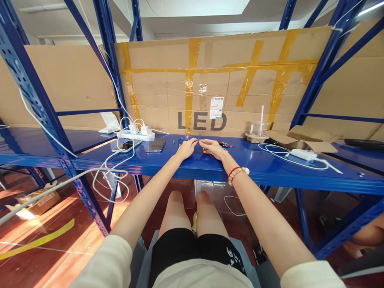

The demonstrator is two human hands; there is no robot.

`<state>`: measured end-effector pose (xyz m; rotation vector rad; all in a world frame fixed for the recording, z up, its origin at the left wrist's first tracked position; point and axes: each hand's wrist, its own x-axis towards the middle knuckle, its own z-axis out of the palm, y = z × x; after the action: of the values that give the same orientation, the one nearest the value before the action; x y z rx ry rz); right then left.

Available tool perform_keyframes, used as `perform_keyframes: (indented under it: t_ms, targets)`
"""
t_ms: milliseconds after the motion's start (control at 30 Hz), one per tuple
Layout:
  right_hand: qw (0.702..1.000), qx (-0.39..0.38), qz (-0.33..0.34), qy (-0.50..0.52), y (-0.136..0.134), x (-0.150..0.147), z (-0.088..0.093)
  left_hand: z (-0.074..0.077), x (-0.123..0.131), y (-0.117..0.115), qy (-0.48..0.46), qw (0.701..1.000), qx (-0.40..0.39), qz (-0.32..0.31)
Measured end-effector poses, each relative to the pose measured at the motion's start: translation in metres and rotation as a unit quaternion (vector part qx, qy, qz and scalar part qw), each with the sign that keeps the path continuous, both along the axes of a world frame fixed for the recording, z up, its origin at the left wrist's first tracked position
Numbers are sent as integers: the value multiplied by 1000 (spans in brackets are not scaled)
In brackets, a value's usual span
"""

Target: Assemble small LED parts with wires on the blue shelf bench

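Observation:
My left hand [186, 149] and my right hand [212, 148] meet over the blue metal shelf [195, 170]. Thumb and fingers of each are pinched together, with the fingertips of both nearly touching. A tiny dark item seems to be between them, too small to name. Behind my right hand lie several thin red and dark pen-like sticks [224, 144], partly hidden by it. Some very small pieces [174, 142] are scattered just behind and left of my left hand. A red cord and beaded bracelet [237, 174] circles my right wrist.
To the left are a dark phone-like slab [155, 145], another phone [127, 146] and a white power strip [136, 136] with trailing cables. A plastic cup with a straw [258, 129], a white adapter [303, 154] and an opened carton [312, 138] sit right. Taped cardboard [162, 92] stands behind.

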<state>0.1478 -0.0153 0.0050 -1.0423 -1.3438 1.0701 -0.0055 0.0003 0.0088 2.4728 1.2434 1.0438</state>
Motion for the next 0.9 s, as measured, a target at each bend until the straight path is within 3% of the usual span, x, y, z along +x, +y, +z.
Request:
perform_keyframes:
  t_ms: [400,900]
  targets:
    - [1000,-4,-9,4,1,0,0,0,0,0,27,999,-16,3]
    - [1000,16,-4,-18,5,1,-4,-4,-6,6,-9,992,5,-123]
